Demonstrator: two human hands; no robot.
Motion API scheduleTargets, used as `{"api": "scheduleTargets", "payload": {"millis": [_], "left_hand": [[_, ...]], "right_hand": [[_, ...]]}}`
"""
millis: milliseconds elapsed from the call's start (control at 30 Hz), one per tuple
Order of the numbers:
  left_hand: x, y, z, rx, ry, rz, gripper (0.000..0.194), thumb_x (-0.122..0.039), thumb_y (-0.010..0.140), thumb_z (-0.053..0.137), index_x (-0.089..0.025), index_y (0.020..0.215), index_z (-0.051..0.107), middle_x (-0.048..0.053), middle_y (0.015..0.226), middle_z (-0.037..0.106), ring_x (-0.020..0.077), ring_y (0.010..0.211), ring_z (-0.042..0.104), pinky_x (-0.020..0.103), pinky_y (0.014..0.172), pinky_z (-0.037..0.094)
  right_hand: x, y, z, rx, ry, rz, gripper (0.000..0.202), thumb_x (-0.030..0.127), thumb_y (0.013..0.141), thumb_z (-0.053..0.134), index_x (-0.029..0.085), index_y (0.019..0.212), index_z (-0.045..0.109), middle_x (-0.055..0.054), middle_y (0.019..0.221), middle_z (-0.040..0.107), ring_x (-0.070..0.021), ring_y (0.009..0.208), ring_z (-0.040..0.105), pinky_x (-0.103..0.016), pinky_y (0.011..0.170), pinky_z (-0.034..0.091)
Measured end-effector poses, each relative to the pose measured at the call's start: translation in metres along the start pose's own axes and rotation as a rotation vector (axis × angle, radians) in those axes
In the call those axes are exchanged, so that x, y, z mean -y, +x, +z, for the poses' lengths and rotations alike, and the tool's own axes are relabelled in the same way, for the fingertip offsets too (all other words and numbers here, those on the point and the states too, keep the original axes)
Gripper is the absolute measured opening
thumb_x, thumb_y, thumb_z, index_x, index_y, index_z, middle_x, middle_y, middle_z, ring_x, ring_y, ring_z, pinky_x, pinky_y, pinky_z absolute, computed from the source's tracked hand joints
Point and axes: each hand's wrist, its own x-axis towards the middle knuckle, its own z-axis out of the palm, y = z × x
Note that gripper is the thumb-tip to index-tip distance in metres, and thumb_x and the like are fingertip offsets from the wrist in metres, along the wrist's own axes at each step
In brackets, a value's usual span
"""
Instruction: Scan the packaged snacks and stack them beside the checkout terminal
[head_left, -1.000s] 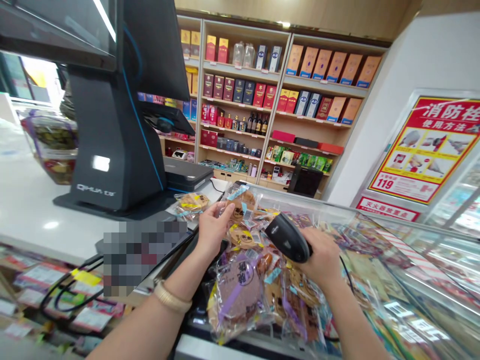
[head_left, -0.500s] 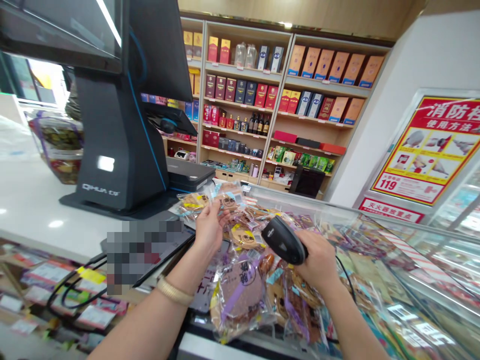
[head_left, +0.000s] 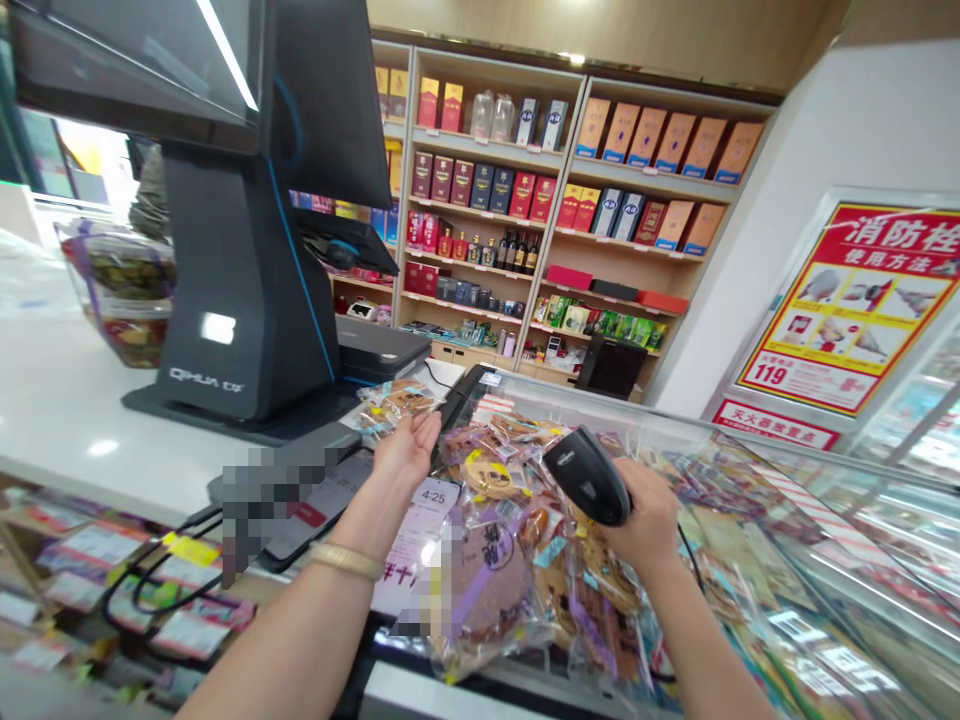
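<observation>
The black scanner (head_left: 587, 476) is in my right hand (head_left: 646, 512), fingers wrapped round it, over the wrapped biscuits (head_left: 491, 580). At their ten o'clock, my left hand (head_left: 407, 455) is open, fingers loosely extended beside packets (head_left: 399, 398) on the desk (head_left: 82, 400).

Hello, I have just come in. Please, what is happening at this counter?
A person is handling wrapped snacks by a till. The right hand holds a black scanner over a pile of packets. The left hand is open, close to the other packets beside the till; I cannot tell if it touches them. A phone lies between the left forearm and the pile, its screen lit.
</observation>
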Motion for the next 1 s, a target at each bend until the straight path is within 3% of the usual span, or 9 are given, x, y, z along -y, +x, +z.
{"api": "scheduleTargets", "payload": {"millis": [100, 167, 333, 400, 500, 567, 667, 833, 1000], "left_hand": [[0.003, -0.002, -0.003, 0.070, 0.079, 0.007, 0.016, -0.018, 0.091, 0.052, -0.013, 0.083, 0.065, 0.008, 0.081, 0.069, 0.0104, 0.064, 0.068, 0.017, 0.055, 0.053], [0.007, -0.004, -0.004, 0.141, 0.206, 0.105, 0.006, -0.019, 0.078, 0.069, -0.014, 0.081, 0.069, 0.005, 0.081, 0.071, 0.0085, 0.060, 0.065, 0.014, 0.050, 0.047], [0.021, -0.012, -0.004, 0.478, 0.674, 0.399, 0.034, -0.026, 0.053, 0.085, -0.016, 0.084, 0.074, 0.004, 0.078, 0.071, 0.0148, 0.071, 0.064, 0.023, 0.068, 0.050], [0.023, -0.015, -0.006, 0.617, 0.818, 0.443, 0.052, -0.028, 0.046, 0.087, -0.018, 0.095, 0.075, 0.006, 0.086, 0.071, 0.0210, 0.084, 0.065, 0.032, 0.082, 0.051], [0.019, -0.015, -0.012, 0.796, 1.149, 0.546, 0.080, -0.032, 0.035, 0.091, -0.023, 0.113, 0.071, 0.011, 0.110, 0.066, 0.0317, 0.111, 0.058, 0.046, 0.104, 0.040], [0.017, -0.013, -0.017, 0.890, 1.362, 0.608, 0.095, -0.035, 0.034, 0.091, -0.025, 0.125, 0.064, 0.013, 0.127, 0.056, 0.0364, 0.125, 0.048, 0.050, 0.110, 0.031], [0.018, -0.011, -0.022, 0.962, 1.487, 0.652, 0.102, -0.032, 0.041, 0.088, -0.027, 0.137, 0.053, 0.012, 0.135, 0.046, 0.0355, 0.130, 0.042, 0.047, 0.111, 0.032], [0.019, -0.018, -0.018, 0.948, 1.377, 0.712, 0.081, -0.018, 0.051, 0.077, -0.023, 0.130, 0.060, 0.010, 0.125, 0.048, 0.0276, 0.122, 0.051, 0.037, 0.110, 0.037], [0.014, -0.029, -0.008, 0.923, 1.134, 0.724, 0.033, -0.023, 0.062, 0.074, -0.024, 0.095, 0.077, 0.008, 0.108, 0.064, 0.0238, 0.104, 0.062, 0.036, 0.100, 0.046]], "right_hand": [[-0.001, 0.001, 0.001, 0.008, -0.024, -0.004, 0.019, 0.034, 0.081, 0.057, 0.018, 0.089, 0.064, -0.005, 0.075, 0.066, -0.0198, 0.069, 0.061, -0.030, 0.064, 0.042], [-0.001, 0.005, 0.001, 0.034, -0.056, -0.019, 0.018, 0.032, 0.080, 0.057, 0.018, 0.089, 0.065, -0.006, 0.076, 0.068, -0.0197, 0.070, 0.062, -0.030, 0.065, 0.043], [0.001, 0.028, -0.004, 0.078, -0.124, 0.029, 0.021, 0.027, 0.075, 0.055, 0.019, 0.090, 0.067, -0.006, 0.078, 0.069, -0.0213, 0.072, 0.063, -0.030, 0.066, 0.044], [0.002, 0.035, -0.004, 0.077, -0.132, 0.066, 0.021, 0.025, 0.073, 0.054, 0.019, 0.089, 0.067, -0.007, 0.079, 0.070, -0.0221, 0.073, 0.064, -0.031, 0.067, 0.045], [0.004, 0.035, 0.001, 0.015, -0.143, 0.132, 0.022, 0.026, 0.072, 0.056, 0.019, 0.089, 0.067, -0.007, 0.081, 0.070, -0.0231, 0.073, 0.064, -0.031, 0.066, 0.045], [0.006, 0.028, 0.006, -0.018, -0.143, 0.164, 0.021, 0.027, 0.073, 0.056, 0.019, 0.090, 0.066, -0.007, 0.080, 0.070, -0.0232, 0.073, 0.064, -0.031, 0.066, 0.045], [0.009, 0.015, 0.011, -0.026, -0.143, 0.152, 0.021, 0.033, 0.076, 0.059, 0.018, 0.089, 0.066, -0.007, 0.078, 0.068, -0.0227, 0.072, 0.063, -0.031, 0.066, 0.045], [0.010, 0.008, 0.009, 0.036, -0.096, 0.134, 0.026, 0.041, 0.077, 0.063, 0.019, 0.090, 0.066, -0.007, 0.078, 0.068, -0.0214, 0.072, 0.063, -0.031, 0.067, 0.045], [0.015, 0.011, 0.006, 0.025, -0.059, 0.109, 0.024, 0.040, 0.077, 0.064, 0.018, 0.086, 0.066, -0.005, 0.074, 0.067, -0.0207, 0.069, 0.062, -0.030, 0.065, 0.044]]}}
